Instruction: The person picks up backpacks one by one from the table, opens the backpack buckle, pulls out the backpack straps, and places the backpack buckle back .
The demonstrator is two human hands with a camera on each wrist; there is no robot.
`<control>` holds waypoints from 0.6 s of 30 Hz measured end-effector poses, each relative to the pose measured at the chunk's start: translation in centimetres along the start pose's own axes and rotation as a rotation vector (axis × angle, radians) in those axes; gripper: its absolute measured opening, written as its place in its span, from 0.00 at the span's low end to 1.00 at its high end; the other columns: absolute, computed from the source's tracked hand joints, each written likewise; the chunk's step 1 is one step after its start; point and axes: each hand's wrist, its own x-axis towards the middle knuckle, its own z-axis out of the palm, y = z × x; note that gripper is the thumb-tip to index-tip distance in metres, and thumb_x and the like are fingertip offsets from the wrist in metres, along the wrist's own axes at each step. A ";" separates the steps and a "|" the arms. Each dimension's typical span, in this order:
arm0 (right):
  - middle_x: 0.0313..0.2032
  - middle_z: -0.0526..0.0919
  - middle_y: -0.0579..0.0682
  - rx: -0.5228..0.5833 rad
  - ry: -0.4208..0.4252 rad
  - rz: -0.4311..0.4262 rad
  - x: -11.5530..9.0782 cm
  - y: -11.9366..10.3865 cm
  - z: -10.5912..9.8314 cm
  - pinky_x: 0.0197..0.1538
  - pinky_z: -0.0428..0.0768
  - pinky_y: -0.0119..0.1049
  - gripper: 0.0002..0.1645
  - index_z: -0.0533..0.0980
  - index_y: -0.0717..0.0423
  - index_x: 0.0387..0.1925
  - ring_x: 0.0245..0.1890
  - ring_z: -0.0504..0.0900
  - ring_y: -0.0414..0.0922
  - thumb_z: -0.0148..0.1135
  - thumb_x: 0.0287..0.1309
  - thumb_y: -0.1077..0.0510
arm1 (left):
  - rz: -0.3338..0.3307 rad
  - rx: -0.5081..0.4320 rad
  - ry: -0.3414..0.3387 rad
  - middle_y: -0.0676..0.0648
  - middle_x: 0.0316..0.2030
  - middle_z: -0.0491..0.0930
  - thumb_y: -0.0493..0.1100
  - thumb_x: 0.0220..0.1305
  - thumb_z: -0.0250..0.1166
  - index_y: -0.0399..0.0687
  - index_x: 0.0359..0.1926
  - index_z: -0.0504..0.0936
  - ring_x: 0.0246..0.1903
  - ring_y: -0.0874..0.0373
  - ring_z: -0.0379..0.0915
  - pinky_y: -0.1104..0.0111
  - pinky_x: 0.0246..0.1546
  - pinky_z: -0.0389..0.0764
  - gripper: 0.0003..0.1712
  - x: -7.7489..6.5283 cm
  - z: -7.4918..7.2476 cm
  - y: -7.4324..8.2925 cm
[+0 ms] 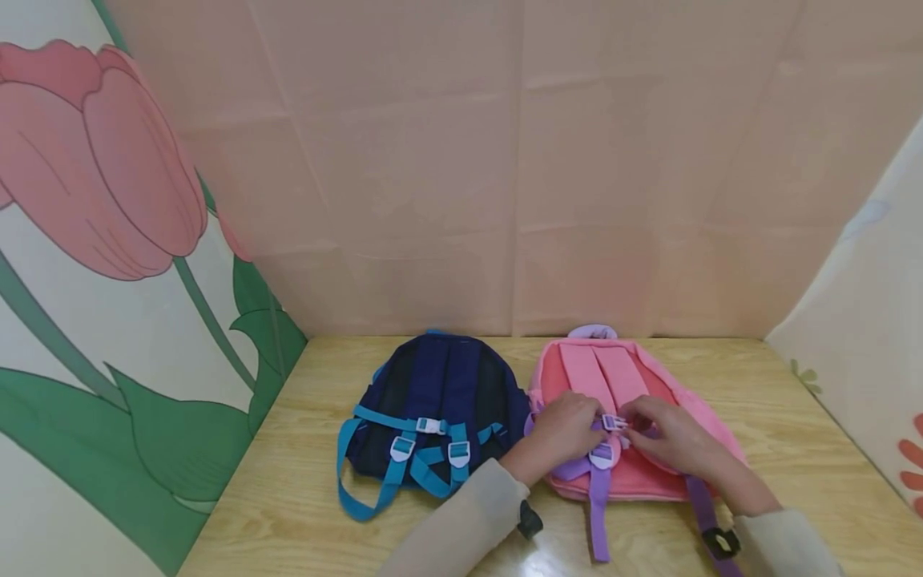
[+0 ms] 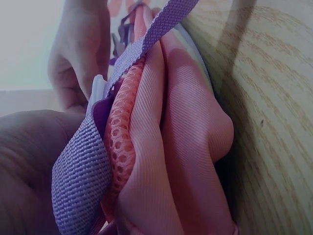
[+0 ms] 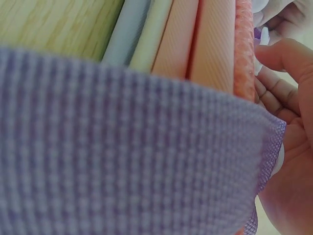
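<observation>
Head view: curled hands [image 1: 566, 429] [image 1: 676, 434] pinch a buckle [image 1: 611, 422] between them, atop the pink backpack [image 1: 649, 477].

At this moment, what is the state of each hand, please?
Left hand: closed, holding the white buckle.
Right hand: closed, pinching at the same buckle.

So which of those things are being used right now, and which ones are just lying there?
Being used:
pink backpack
its purple strap
its pale buckle
left fingers and right fingers, at that buckle

Just lying there:
blue backpack
its blue strap
its white buckle
</observation>
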 end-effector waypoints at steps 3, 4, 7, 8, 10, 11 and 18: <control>0.35 0.83 0.39 -0.003 0.000 -0.003 0.0 0.0 0.1 0.38 0.83 0.35 0.15 0.81 0.54 0.41 0.35 0.80 0.29 0.74 0.51 0.67 | -0.006 0.020 -0.001 0.64 0.35 0.80 0.55 0.62 0.73 0.62 0.47 0.86 0.37 0.68 0.68 0.77 0.40 0.71 0.13 -0.1 -0.2 0.0; 0.36 0.83 0.39 -0.002 -0.001 -0.003 0.0 0.0 0.1 0.38 0.83 0.35 0.16 0.81 0.54 0.41 0.35 0.79 0.29 0.74 0.51 0.67 | -0.003 0.018 0.001 0.64 0.35 0.80 0.54 0.62 0.73 0.61 0.47 0.86 0.37 0.68 0.68 0.77 0.40 0.71 0.13 -0.2 -0.2 0.0; 0.35 0.82 0.38 0.009 -0.002 0.000 0.2 -0.2 0.2 0.38 0.83 0.34 0.16 0.81 0.54 0.42 0.35 0.79 0.29 0.74 0.51 0.67 | -0.003 -0.005 -0.002 0.64 0.36 0.80 0.54 0.63 0.72 0.62 0.48 0.86 0.38 0.68 0.68 0.77 0.40 0.72 0.14 -0.4 -0.5 0.0; 0.35 0.82 0.38 0.012 -0.002 -0.002 0.2 -0.3 0.2 0.38 0.83 0.34 0.16 0.81 0.54 0.42 0.35 0.79 0.29 0.74 0.51 0.67 | -0.002 -0.010 -0.001 0.64 0.36 0.81 0.54 0.63 0.72 0.62 0.49 0.86 0.38 0.68 0.68 0.78 0.41 0.72 0.14 -0.4 -0.5 0.0; 0.35 0.82 0.38 0.021 0.001 -0.009 0.4 -0.4 0.2 0.38 0.82 0.34 0.16 0.81 0.55 0.43 0.35 0.78 0.29 0.74 0.51 0.67 | 0.003 -0.015 0.002 0.64 0.37 0.81 0.54 0.63 0.72 0.61 0.50 0.86 0.39 0.69 0.69 0.78 0.42 0.73 0.15 -0.4 -0.6 0.0; 0.35 0.82 0.38 0.020 0.004 -0.014 0.5 -0.4 0.3 0.38 0.83 0.34 0.17 0.81 0.54 0.43 0.35 0.78 0.30 0.74 0.51 0.67 | 0.003 -0.019 0.001 0.64 0.38 0.82 0.54 0.63 0.72 0.61 0.51 0.86 0.39 0.69 0.69 0.78 0.42 0.73 0.16 -0.5 -0.6 0.0; 0.36 0.80 0.35 -0.006 0.016 -0.034 0.6 -0.3 0.5 0.39 0.83 0.34 0.19 0.81 0.48 0.41 0.35 0.79 0.31 0.76 0.50 0.68 | -0.008 -0.003 -0.005 0.64 0.36 0.81 0.55 0.63 0.72 0.63 0.49 0.86 0.35 0.69 0.69 0.77 0.38 0.74 0.14 -0.6 -1.1 -0.3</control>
